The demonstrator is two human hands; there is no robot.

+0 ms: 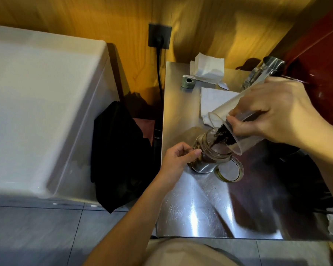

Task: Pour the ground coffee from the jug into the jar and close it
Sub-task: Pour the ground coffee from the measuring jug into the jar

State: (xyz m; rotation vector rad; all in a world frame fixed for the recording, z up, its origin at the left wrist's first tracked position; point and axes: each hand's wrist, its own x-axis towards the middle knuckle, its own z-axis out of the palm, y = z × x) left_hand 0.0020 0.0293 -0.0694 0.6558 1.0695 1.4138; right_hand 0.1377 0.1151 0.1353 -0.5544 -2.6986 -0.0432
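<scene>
Your right hand (273, 110) is wrapped around the clear plastic jug (236, 127), fingers closed over its upper side, and holds it tipped steeply so its mouth points down and toward your left hand. Ground coffee (222, 136) slides along the jug's lower wall and drops off the lip in a dark stream. Your left hand (178, 157) is closed on the near side of the glass jar (210, 152), thumb and fingers pinching its wall to steady it on the steel counter (196, 208). The jar sits directly under the jug's lip, between your two hands, and already shows a brown layer of coffee in its lower part.

Just beside the jar, on the side away from your left hand and below the jug, the jar's lid (230, 170) lies flat on the counter, untouched.

Beyond your right hand lie white paper napkins (210, 70), a small grey-green device (188, 81) and a steel pitcher (271, 68).

Judging by this, you are midway through the pour: a fair clump of coffee is left in the jug, so keep the tilt until it empties. After that the jug has to be set down, and the lid picked up and fastened on the jar; closing has not begun.
</scene>
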